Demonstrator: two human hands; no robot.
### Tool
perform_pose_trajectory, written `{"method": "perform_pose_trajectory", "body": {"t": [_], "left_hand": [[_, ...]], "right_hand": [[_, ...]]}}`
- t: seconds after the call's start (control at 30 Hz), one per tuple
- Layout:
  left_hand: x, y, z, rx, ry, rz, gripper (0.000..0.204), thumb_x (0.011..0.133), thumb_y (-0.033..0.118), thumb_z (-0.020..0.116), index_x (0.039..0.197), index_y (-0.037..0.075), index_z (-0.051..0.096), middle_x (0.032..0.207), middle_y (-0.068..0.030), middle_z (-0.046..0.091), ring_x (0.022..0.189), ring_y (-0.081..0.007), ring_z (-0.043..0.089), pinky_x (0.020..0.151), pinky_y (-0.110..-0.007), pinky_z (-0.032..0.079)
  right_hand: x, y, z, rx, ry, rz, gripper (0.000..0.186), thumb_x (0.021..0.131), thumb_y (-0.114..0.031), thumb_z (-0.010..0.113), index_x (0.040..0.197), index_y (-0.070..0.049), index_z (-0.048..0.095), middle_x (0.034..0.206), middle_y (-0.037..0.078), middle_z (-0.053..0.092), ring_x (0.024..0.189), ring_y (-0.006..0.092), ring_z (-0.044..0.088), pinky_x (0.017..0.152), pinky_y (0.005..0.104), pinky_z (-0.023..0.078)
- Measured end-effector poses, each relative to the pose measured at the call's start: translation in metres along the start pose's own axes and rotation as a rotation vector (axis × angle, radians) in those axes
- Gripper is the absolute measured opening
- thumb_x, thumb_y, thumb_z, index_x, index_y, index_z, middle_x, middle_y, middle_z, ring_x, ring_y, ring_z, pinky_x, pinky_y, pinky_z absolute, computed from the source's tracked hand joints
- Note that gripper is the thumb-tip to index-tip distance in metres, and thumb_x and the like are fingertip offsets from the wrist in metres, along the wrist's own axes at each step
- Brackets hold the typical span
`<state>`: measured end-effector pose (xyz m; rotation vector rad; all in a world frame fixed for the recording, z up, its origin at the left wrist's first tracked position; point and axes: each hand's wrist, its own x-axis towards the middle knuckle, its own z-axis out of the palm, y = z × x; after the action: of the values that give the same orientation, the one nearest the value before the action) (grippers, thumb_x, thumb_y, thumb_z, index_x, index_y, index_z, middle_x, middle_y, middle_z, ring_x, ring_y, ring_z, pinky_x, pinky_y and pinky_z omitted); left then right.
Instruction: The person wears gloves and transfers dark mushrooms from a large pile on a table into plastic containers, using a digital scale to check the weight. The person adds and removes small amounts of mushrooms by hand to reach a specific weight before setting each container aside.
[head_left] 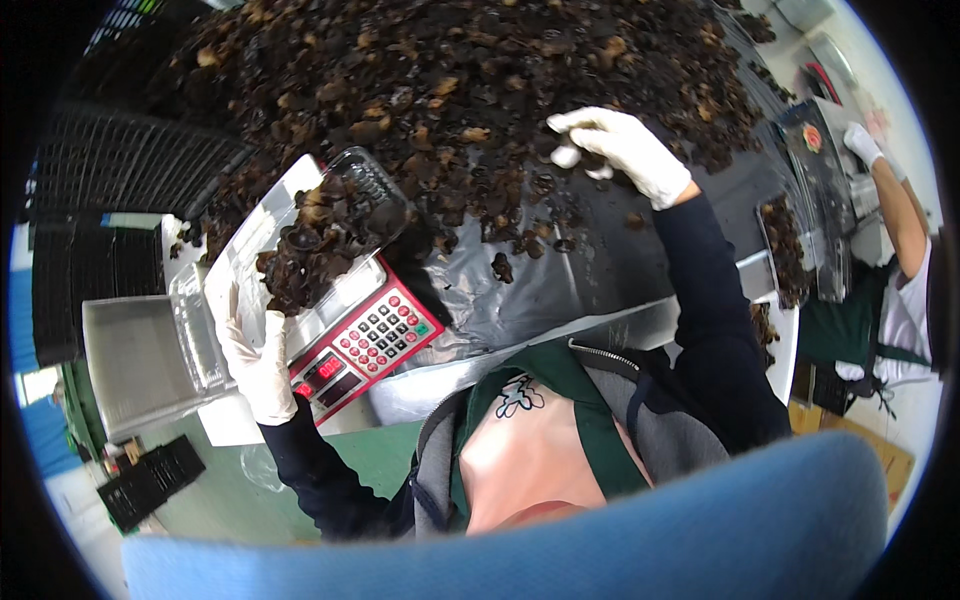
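Observation:
My left hand (pixel 252 358), in a white glove, is at the near left end of a clear plastic tray (pixel 372 190). Its thumb and fingers are stretched apart beside dark, curled wood ear mushrooms (pixel 312 250) heaped in the tray. The tray sits on a red and white electronic scale (pixel 385 335) with a keypad and lit red digits. Farther right, my white-gloved right hand (pixel 625 150) hovers over the near edge of a big mushroom pile (pixel 430 90). Its fingers are bent but apart, and I see nothing between them.
Dark plastic sheeting (pixel 590 270) covers the table under the pile. Left of the scale are an open clear lidded container (pixel 140 350) and stacked black crates (pixel 85 280). At the right, a co-worker's gloved hand (pixel 862 145) is by another machine; a filled tray (pixel 785 250) lies nearer.

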<state>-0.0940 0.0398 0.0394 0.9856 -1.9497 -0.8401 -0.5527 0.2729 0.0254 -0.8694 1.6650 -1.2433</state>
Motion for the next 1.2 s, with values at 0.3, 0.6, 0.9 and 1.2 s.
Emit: {"method": "perform_pose_trajectory", "body": {"t": [0.3, 0.6, 0.9, 1.2], "left_hand": [[-0.002, -0.014, 0.018, -0.109, -0.08, -0.022, 0.062, 0.095, 0.001, 0.07, 0.151, 0.001, 0.045, 0.158, -0.015, 0.043, 0.147, -0.0252, 0.039, 0.124, -0.041, 0.025], [-0.014, -0.006, 0.005, 0.087, -0.005, -0.064, 0.063, 0.096, -0.001, 0.066, 0.153, 0.002, 0.04, 0.158, -0.013, 0.042, 0.147, -0.0232, 0.038, 0.123, -0.038, 0.028], [-0.046, 0.004, -0.041, 0.008, 0.147, -0.117, 0.064, 0.097, 0.001, 0.068, 0.155, 0.001, 0.039, 0.153, -0.0156, 0.048, 0.139, -0.0245, 0.048, 0.117, -0.038, 0.039], [-0.054, -0.006, -0.076, 0.169, 0.33, -0.083, 0.071, 0.091, 0.014, 0.078, 0.152, 0.002, 0.045, 0.145, -0.0195, 0.053, 0.121, -0.0221, 0.056, 0.103, -0.035, 0.047]], "right_hand": [[-0.232, 0.029, -0.097, -0.546, 0.374, 0.727, 0.052, 0.085, -0.022, 0.08, 0.131, -0.001, 0.067, 0.108, 0.013, 0.077, 0.096, 0.0184, 0.073, 0.088, 0.0304, 0.056], [-0.043, 0.03, -0.049, -1.034, 0.371, -0.295, 0.061, 0.09, -0.035, 0.072, 0.147, -0.026, 0.054, 0.149, 0.014, 0.052, 0.129, 0.0352, 0.054, 0.11, 0.0422, 0.046], [0.09, 0.057, -0.032, -0.938, 0.391, -0.534, 0.023, 0.086, -0.025, 0.075, 0.101, -0.006, 0.076, 0.101, 0.008, 0.07, 0.102, 0.0293, 0.067, 0.091, 0.0387, 0.053], [0.043, 0.029, -0.012, -0.394, 0.42, -0.344, 0.022, 0.094, -0.021, 0.076, 0.104, -0.002, 0.076, 0.103, 0.004, 0.075, 0.097, 0.0123, 0.066, 0.091, 0.0276, 0.05]]}}
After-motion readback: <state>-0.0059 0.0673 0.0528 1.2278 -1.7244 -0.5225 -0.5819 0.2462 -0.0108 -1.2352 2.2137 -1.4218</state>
